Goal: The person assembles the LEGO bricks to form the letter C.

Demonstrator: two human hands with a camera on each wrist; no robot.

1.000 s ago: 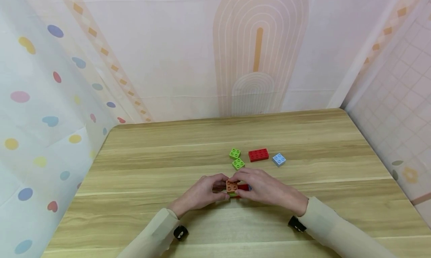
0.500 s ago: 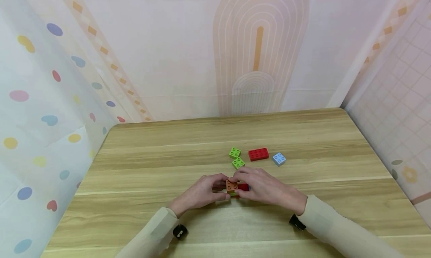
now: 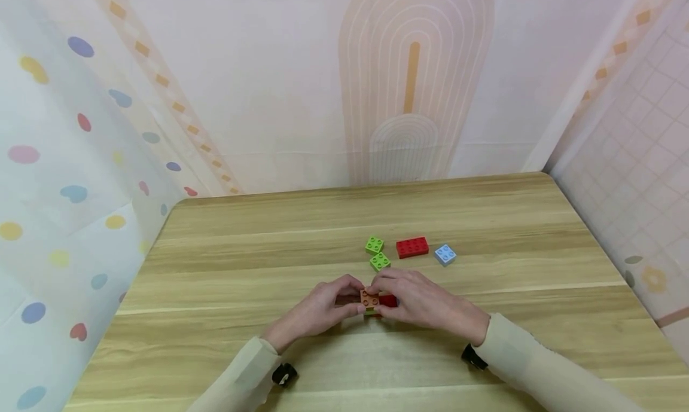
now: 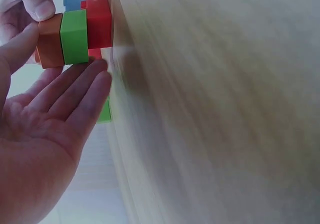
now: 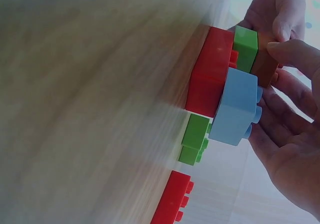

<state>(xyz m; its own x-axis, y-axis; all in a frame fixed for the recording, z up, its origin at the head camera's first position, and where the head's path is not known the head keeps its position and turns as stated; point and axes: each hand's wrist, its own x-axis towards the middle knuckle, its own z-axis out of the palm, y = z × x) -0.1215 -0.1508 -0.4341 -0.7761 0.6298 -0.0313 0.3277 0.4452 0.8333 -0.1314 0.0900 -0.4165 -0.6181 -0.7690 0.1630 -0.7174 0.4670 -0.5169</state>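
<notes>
An orange-brown toy building brick [image 3: 369,299] tops a green brick [image 4: 75,36], which sits on one end of a long red brick [image 5: 212,71]. On that red brick's other end is a light blue brick [image 5: 235,106], mostly hidden by the right hand in the head view. My left hand [image 3: 322,311] pinches the orange-brown brick from the left, thumb on the near side, the other fingers stretched along the far side. From the right, my right hand [image 3: 414,298] grips the same brick between thumb and fingers.
Beyond the hands lie two small green bricks [image 3: 380,262], a long red brick [image 3: 412,247] and a small light blue brick [image 3: 445,255]. They rest studs up on the wooden table [image 3: 258,232]. Patterned cloth [image 3: 280,101] hangs behind the table's back edge.
My left thumb has shifted slightly up, to the near corner of the orange-brown brick. My right hand and the loose bricks stay about where they were.
</notes>
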